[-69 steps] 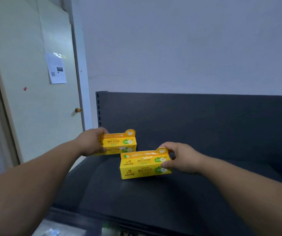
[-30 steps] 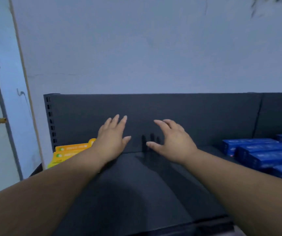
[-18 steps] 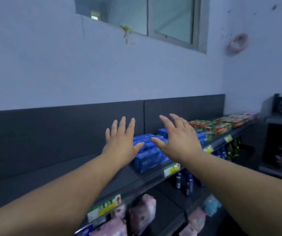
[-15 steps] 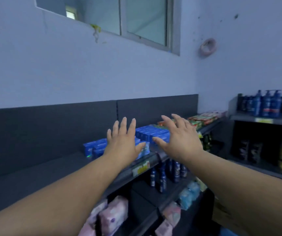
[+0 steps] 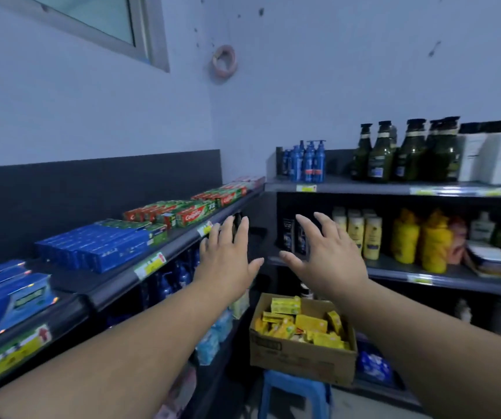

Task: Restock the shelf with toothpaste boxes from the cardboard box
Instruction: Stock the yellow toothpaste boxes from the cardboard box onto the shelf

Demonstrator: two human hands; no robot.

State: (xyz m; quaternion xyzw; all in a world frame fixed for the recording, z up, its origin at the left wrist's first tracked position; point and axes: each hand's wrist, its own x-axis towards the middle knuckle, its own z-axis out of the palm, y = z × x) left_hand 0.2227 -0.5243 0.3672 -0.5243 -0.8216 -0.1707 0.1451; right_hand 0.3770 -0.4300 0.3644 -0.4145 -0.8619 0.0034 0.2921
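Left hand [image 5: 225, 261] out ahead, palm away, fingers straight and slightly fanned, thumb out to the side: gripping nothing, touching nothing. Right hand [image 5: 326, 260] just beside it, thumbs close but apart, fingers a touch more bent, wide open too and empty.

Down below, between the forearms, the cardboard box [image 5: 302, 356], flaps open, perched on a blue plastic stool [image 5: 293, 391] in the corner between the two shelving runs. Inside, a jumble of yellow toothpaste boxes [image 5: 311, 323]: long axes every which way, some flat, some tipped on edge, one at the back lying crosswise with its broad face toward the camera. Print on them too small to read. Dark label on the cardboard box's front wall, blurred, unreadable.

On the left, the shelf [image 5: 113, 287] with yellow-and-green price tags [image 5: 149, 266] along its rim. Blue toothpaste boxes [image 5: 98, 246] lying flat there, long axes along the shelf, then red-and-green boxes [image 5: 193, 211] with "Colgate" clear on the front.

On the right-hand shelving, blue pump bottles [image 5: 308, 161] and dark green pump bottles [image 5: 406, 154] up top, yellow bottles [image 5: 418, 241] one level down, labels not legible.
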